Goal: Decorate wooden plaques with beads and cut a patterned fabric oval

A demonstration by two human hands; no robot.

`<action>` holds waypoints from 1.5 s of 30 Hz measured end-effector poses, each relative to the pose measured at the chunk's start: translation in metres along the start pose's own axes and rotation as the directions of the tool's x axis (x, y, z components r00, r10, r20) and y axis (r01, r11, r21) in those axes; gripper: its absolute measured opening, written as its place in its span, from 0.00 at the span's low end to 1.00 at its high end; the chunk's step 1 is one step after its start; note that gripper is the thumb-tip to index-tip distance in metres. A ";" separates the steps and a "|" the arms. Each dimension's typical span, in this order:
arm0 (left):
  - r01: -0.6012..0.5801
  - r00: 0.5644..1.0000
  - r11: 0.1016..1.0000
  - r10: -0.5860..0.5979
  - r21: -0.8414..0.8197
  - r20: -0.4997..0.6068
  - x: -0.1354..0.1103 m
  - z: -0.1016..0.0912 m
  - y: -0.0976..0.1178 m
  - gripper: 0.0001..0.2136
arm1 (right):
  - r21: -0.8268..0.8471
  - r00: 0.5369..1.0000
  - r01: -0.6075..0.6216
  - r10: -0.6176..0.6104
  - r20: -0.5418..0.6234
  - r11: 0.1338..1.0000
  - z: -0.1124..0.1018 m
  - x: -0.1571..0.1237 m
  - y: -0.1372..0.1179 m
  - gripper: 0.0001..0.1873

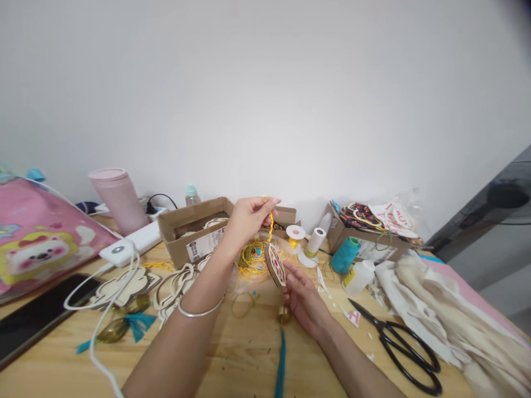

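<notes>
My left hand (254,215) is raised, its thumb and finger pinching a twisted yellow cord (271,228). From that cord hangs a layered wooden pendant (275,265) with a coloured pattern, seen nearly edge-on and tilted. My right hand (305,296) has its fingers at the pendant's right edge, gripping it there; some fingertips are hidden. Beneath it a brass-coloured bell (284,314) hangs, followed by a teal tassel (280,362). Behind the pendant lies a tangle of yellow cord (252,261).
Black scissors (409,348) lie at right beside crumpled cream cloth (431,309). Two cardboard boxes (176,229) stand along the wall, with a teal thread spool (345,255) and a white bottle (359,277) near the right one. A white cable (93,337) crosses wooden cutouts (122,287) at left.
</notes>
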State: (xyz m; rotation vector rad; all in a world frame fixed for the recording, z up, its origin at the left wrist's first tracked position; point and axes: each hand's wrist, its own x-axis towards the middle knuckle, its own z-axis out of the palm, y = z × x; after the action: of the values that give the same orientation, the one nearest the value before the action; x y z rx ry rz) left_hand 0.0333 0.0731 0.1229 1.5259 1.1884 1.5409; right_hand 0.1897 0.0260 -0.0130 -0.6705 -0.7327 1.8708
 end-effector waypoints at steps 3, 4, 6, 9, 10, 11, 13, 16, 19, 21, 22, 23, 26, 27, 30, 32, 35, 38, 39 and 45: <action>-0.023 1.000 0.999 0.024 0.039 -0.013 -0.001 -0.002 0.001 0.14 | -0.061 0.997 0.006 -0.001 0.074 0.998 0.005 -0.004 -0.002 0.26; -0.035 0.999 0.998 0.036 0.052 -0.019 0.000 -0.003 0.000 0.14 | -0.081 0.995 0.005 0.003 0.096 0.997 0.006 -0.005 -0.002 0.26; -0.061 0.997 0.995 0.063 0.074 -0.034 0.000 -0.004 0.000 0.15 | -0.111 0.990 0.000 0.016 0.142 0.994 0.006 -0.006 -0.002 0.29; -0.080 0.996 0.992 0.083 0.093 -0.030 0.001 -0.006 0.000 0.16 | -0.155 0.965 0.002 0.038 0.261 0.988 -0.001 -0.006 0.000 0.31; -0.077 0.997 0.992 0.080 0.102 -0.023 0.001 -0.006 0.000 0.16 | -0.164 0.950 0.002 0.049 0.310 0.987 -0.003 -0.006 0.001 0.31; -0.073 0.997 0.991 0.075 0.114 -0.015 0.000 -0.007 0.000 0.16 | -0.168 0.932 0.000 0.061 0.356 0.986 -0.006 -0.006 0.002 0.32; -0.070 0.997 0.985 0.072 0.155 -0.003 0.000 -0.007 -0.001 0.16 | -0.170 0.894 -0.028 0.100 0.436 0.985 -0.010 -0.007 0.003 0.35; -0.078 0.997 0.968 0.074 0.240 0.025 0.000 -0.007 -0.005 0.17 | -0.199 0.851 -0.125 0.208 0.482 0.972 -0.013 -0.007 0.002 0.39; -0.089 0.995 0.940 0.069 0.330 0.072 0.001 -0.006 -0.010 0.17 | -0.233 0.846 -0.237 0.318 0.428 0.943 -0.013 -0.005 0.000 0.43; -0.110 0.992 0.918 0.079 0.380 0.097 0.001 -0.006 -0.011 0.18 | -0.240 0.848 -0.274 0.352 0.396 0.931 -0.014 -0.003 -0.002 0.44; -0.120 0.991 0.909 0.085 0.398 0.104 0.001 -0.006 -0.011 0.18 | -0.240 0.849 -0.280 0.356 0.390 0.930 -0.015 -0.002 -0.002 0.44; -0.128 0.990 0.903 0.091 0.409 0.109 0.001 -0.005 -0.011 0.18 | -0.240 0.851 -0.283 0.358 0.385 0.929 -0.015 -0.001 -0.002 0.43; -0.137 0.989 0.897 0.097 0.421 0.116 -0.001 -0.005 -0.008 0.19 | -0.242 0.864 -0.288 0.360 0.351 0.926 -0.015 -0.002 -0.002 0.39; -0.138 0.988 0.895 0.096 0.424 0.120 -0.001 -0.005 -0.007 0.19 | -0.244 0.870 -0.288 0.359 0.337 0.926 -0.015 -0.002 -0.002 0.38; -0.147 0.987 0.887 0.101 0.438 0.126 -0.003 -0.005 -0.005 0.19 | -0.255 0.883 -0.275 0.348 0.315 0.927 -0.013 -0.005 -0.001 0.33; -0.146 0.987 0.886 0.101 0.441 0.123 -0.004 -0.005 -0.003 0.19 | -0.261 0.890 -0.256 0.332 0.311 0.931 -0.012 -0.005 0.000 0.30; -0.132 0.989 0.895 0.092 0.427 0.113 -0.005 -0.006 -0.001 0.19 | -0.280 0.923 -0.177 0.258 0.286 0.944 -0.014 -0.005 0.002 0.26; -0.129 0.990 0.893 0.094 0.431 0.100 -0.005 -0.008 -0.002 0.19 | -0.372 0.964 -0.034 0.129 0.234 0.928 -0.013 -0.006 0.002 0.24; -0.129 0.991 0.890 0.094 0.437 0.100 -0.004 -0.009 -0.003 0.20 | -0.433 0.972 0.008 0.094 0.215 0.901 -0.012 -0.008 0.000 0.25; 0.063 0.975 0.945 -0.127 0.320 0.184 0.007 -0.002 -0.036 0.16 | -0.934 0.968 0.206 -0.201 0.151 0.291 -0.008 -0.040 -0.009 0.24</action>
State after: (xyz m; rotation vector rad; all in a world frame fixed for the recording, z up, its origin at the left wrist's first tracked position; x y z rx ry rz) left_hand 0.0253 0.0927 0.0931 1.7524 1.4122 1.1402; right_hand 0.2155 -0.0064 -0.0068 -1.2206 -1.9000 0.9989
